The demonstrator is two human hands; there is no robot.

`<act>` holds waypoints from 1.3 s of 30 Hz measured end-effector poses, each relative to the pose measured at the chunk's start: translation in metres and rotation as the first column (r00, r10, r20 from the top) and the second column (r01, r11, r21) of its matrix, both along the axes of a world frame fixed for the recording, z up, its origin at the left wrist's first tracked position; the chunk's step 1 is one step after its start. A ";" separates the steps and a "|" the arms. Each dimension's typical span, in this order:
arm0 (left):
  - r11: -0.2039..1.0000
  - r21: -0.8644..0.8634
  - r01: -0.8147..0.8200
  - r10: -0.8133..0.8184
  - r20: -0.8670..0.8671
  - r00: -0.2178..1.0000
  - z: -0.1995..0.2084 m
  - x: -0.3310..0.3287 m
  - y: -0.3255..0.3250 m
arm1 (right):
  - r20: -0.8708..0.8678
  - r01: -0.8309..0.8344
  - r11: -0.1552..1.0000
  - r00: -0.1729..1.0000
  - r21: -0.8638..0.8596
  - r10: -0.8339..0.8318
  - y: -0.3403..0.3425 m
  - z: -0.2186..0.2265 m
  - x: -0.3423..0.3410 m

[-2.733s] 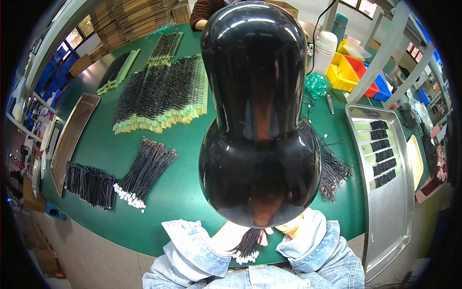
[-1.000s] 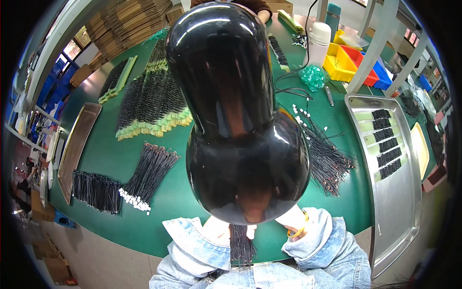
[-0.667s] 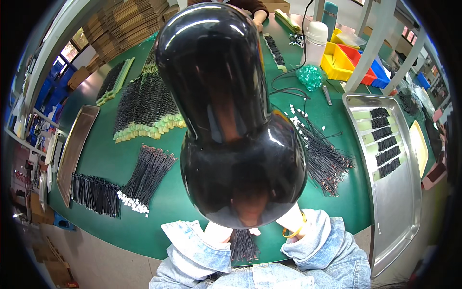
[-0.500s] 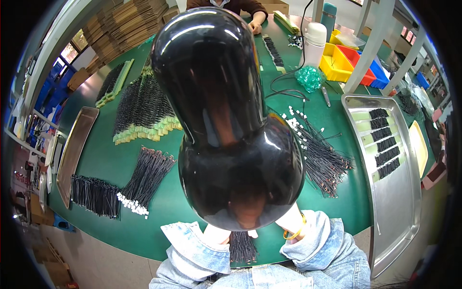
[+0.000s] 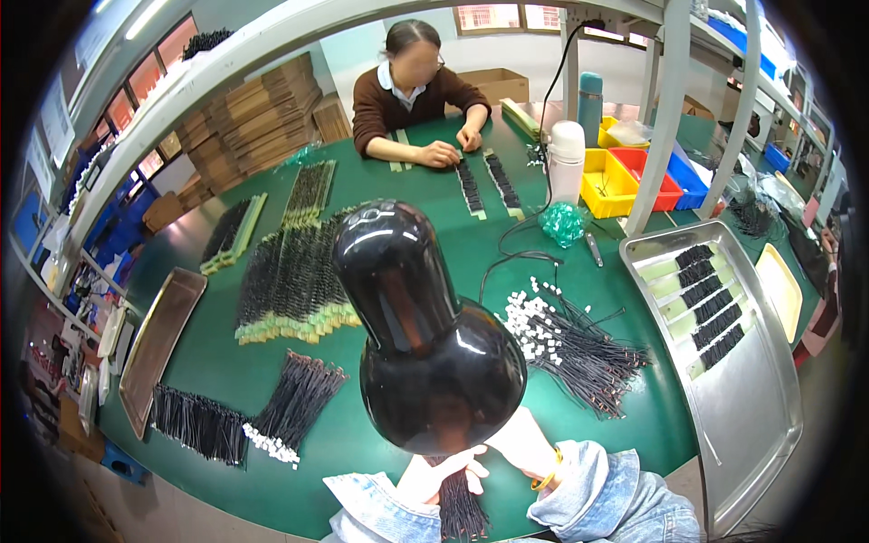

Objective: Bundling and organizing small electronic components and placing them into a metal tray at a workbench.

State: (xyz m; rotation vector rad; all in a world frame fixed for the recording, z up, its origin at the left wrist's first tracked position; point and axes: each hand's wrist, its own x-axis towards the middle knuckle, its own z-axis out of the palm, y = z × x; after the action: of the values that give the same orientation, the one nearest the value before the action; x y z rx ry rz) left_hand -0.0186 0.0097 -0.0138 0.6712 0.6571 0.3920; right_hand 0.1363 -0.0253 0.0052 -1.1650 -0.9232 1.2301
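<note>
Under the lamp [image 5: 444, 380], the left fingers [image 5: 474, 468] wrap a likely light, limp wire bundle [image 5: 462, 514], best held mid-length; right hand [image 5: 523, 442], grip indiscernible.

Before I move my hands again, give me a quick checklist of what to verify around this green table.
1. Left hand around the bundle of thin black wires: ok, fingers lie around it.
2. All fingertips of the right hand visible: not ok, the glossy black bell-shaped hood is in the way.
3. Hood apart from both hands: cannot tell, it overlaps them in view.
4. Fanned pile of black wires with white connectors in view: ok, right of the hood.
5. Pale green strips with black segments inside the shallow silver metal tray: ok.
6. Co-worker's hands apart from yours: ok, across the table.
</note>
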 end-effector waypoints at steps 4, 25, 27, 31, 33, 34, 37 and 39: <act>0.999 -0.050 -0.011 0.012 0.024 1.000 -0.003 0.000 0.003 | 0.069 -0.018 0.997 0.998 0.078 0.013 0.001 0.000 0.002; 1.000 -0.012 -0.015 0.015 0.016 1.000 -0.007 0.000 0.002 | -0.117 -0.005 0.997 0.993 0.071 0.014 -0.003 -0.018 0.001; 1.000 -0.021 -0.006 0.006 0.005 1.000 -0.007 0.000 0.002 | -0.126 -0.024 0.998 0.991 0.058 0.031 -0.004 -0.017 0.002; 0.999 -0.032 -0.002 0.002 0.007 1.000 -0.007 0.000 0.003 | -0.174 -0.048 0.998 0.983 0.045 0.056 -0.002 -0.018 0.003; 0.999 -0.037 0.004 -0.004 0.003 1.000 -0.005 0.001 0.004 | -0.182 -0.048 0.997 0.981 0.063 0.059 -0.001 -0.015 0.003; 1.000 -0.028 -0.001 0.001 0.007 1.000 -0.004 0.001 0.003 | -0.190 -0.046 0.996 0.980 0.077 0.060 -0.001 -0.014 0.003; 1.000 -0.022 0.005 -0.006 -0.005 1.000 -0.004 0.002 0.005 | -0.101 -0.006 0.999 0.995 0.050 0.011 0.001 -0.007 0.005; 1.000 -0.025 0.017 -0.018 -0.019 1.000 -0.002 0.003 0.005 | -0.110 0.010 0.998 0.994 0.054 -0.004 0.002 -0.009 0.005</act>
State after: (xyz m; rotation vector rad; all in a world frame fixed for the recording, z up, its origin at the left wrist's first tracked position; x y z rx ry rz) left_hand -0.0155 0.0149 -0.0159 0.6578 0.6730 0.3609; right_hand 0.1417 -0.0237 -0.0038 -1.0463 -0.8646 1.2436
